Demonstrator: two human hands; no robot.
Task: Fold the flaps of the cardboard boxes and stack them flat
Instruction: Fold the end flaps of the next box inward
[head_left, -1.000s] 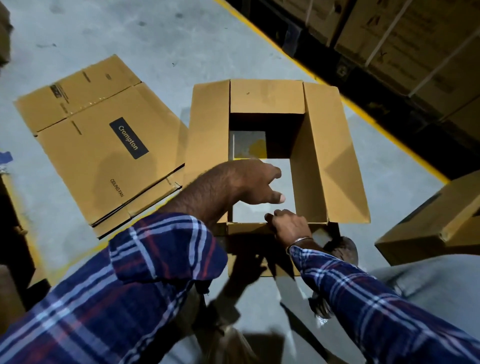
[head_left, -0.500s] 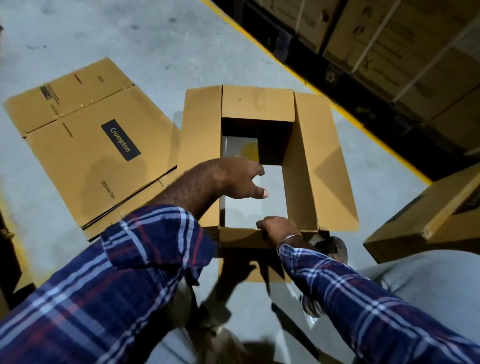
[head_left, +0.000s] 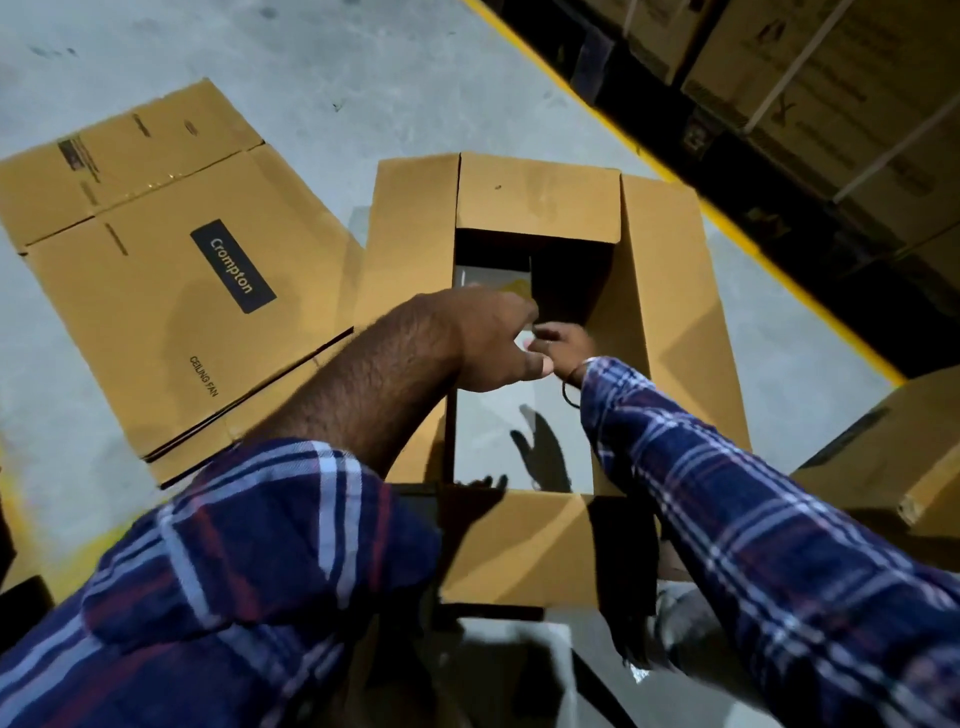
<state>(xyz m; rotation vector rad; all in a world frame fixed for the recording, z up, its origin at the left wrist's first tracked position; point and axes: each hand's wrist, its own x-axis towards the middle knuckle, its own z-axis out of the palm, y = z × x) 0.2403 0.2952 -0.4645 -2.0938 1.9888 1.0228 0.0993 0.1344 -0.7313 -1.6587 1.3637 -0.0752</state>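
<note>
Open box (head_left: 670, 322): stands on the grey floor (head_left: 322, 67) at the centre of the view, top and bottom both open, so the floor shows straight through it.
Open box, contents: nothing solid; only floor and the shadows of the hands show inside.
Open box, flaps: all four top flaps are spread outward. The far flap (head_left: 537, 200) and near flap (head_left: 514, 545) are the short ones; the left flap (head_left: 410, 249) and right flap (head_left: 675, 291) are the long ones.
Open box, long axis: runs from the person toward the far flap, tilted slightly to the right.
Left hand (head_left: 488, 343): held over the box opening, fingers partly curled, thumb out; holds nothing.
Right hand (head_left: 563, 340): over the opening, just beside the left hand, fingertips toward it. It is blurred and partly hidden, so its hold cannot be told.
Sleeves: both arms wear blue plaid; the left sleeve (head_left: 249, 571) is rolled up the forearm, the right sleeve (head_left: 753, 519) reaches the wrist.
Flattened box (head_left: 156, 270): lies flat on the floor left of the open box, its near corner under the left flap's edge; printed "Crompton" and "CEILING FAN".
Third box (head_left: 893, 457): right of the open box, apart from it.
Yellow line (head_left: 597, 106): crosses the floor beyond the open box.
Stacked cartons (head_left: 831, 78): beyond the yellow line, in shadow.
</note>
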